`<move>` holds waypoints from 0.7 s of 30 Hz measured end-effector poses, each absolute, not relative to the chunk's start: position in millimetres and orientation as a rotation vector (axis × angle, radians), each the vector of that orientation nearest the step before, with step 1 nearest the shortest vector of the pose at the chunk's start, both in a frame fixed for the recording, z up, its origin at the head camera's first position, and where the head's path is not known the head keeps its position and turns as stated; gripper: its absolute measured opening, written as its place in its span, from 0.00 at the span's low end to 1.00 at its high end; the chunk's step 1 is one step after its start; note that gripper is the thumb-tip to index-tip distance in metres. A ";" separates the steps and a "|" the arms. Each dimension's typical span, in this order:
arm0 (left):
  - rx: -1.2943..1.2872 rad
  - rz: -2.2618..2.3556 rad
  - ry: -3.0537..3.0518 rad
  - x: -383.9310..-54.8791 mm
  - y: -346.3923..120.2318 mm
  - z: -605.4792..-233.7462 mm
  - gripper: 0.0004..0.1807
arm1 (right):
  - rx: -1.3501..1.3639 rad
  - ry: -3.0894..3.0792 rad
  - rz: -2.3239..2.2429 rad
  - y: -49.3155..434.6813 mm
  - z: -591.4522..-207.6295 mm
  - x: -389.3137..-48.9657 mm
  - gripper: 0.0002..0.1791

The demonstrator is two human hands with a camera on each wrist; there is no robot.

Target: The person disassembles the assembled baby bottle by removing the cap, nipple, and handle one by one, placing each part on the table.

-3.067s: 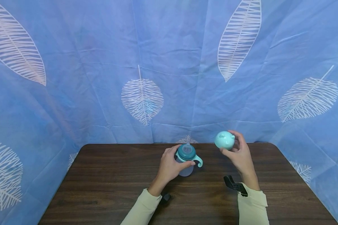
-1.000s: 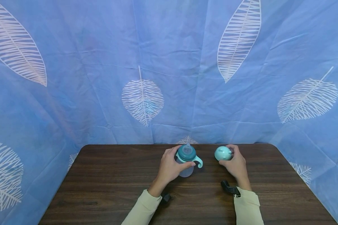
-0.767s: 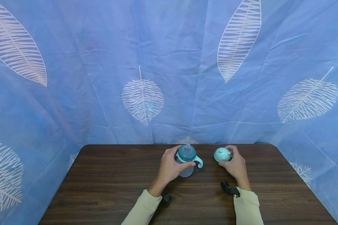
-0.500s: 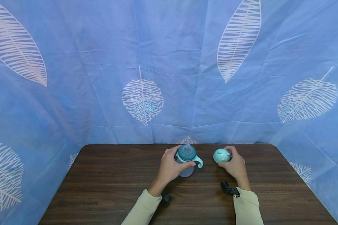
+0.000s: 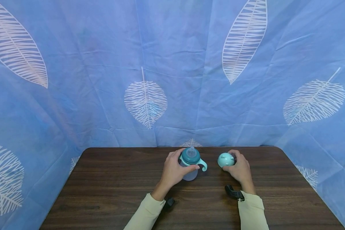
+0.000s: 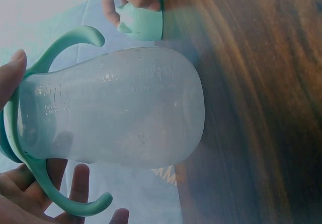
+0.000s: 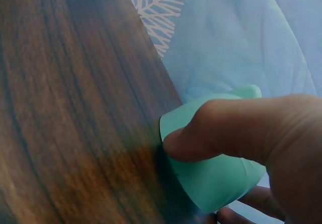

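Observation:
A baby bottle [image 5: 190,158] with a teal collar, a clear nipple and two mint handles stands upright on the table. My left hand [image 5: 173,169] grips it around the collar, thumb in front and fingers behind. In the left wrist view its clear body [image 6: 115,108] shows printed marks, with a curved handle [image 6: 70,40] on either side. To the right, my right hand [image 5: 240,166] holds a mint dome-shaped bottle cap [image 5: 226,159] with small ears. The cap's rim is down at the tabletop in the right wrist view, thumb [image 7: 196,138] against its side.
The dark wood table [image 5: 118,185] ends at a back edge just behind the bottle and cap. A blue curtain [image 5: 172,95] with white leaf prints hangs behind and at both sides. Black straps [image 5: 234,192] sit at the wrists.
My right hand has lowered the cap from the air down to the table, then shifted it slightly left. My left hand and the bottle have stayed in place.

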State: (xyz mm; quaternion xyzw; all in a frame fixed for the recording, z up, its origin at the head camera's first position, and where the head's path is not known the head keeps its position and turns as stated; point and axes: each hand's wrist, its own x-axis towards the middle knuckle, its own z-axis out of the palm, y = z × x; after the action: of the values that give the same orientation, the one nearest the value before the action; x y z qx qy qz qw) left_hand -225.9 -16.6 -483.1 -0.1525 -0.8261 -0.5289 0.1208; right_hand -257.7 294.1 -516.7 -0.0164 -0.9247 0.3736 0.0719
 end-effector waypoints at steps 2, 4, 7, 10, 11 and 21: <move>-0.447 -1.538 -2.413 -226.0 -16.6 -483.2 0.42 | -0.053 -2.776 1.116 294.5 -516.9 -257.9 0.38; -0.450 -1.528 -2.410 -225.8 -16.5 -483.4 0.42 | -0.059 -2.779 1.111 294.5 -516.6 -257.9 0.38; -0.452 -1.516 -2.410 -225.7 -16.6 -484.0 0.42 | -0.073 -2.788 1.115 294.5 -516.5 -258.0 0.38; -0.453 -1.506 -2.412 -225.3 -16.8 -484.0 0.42 | -0.087 -2.803 1.121 294.0 -516.2 -258.0 0.39; -0.452 -1.509 -2.414 -225.2 -16.9 -483.6 0.42 | -0.089 -2.808 1.122 293.9 -516.3 -258.1 0.39; -0.440 -1.533 -2.425 -225.5 -16.9 -482.3 0.43 | -0.083 -2.842 1.116 294.3 -511.0 -257.1 0.44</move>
State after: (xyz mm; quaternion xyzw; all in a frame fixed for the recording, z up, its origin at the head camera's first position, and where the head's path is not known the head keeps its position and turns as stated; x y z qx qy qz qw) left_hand -225.5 -16.9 -482.3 -0.1506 -0.8295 -0.5244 0.1190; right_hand -257.1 294.3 -511.0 -0.0272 -0.9296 0.3651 0.0433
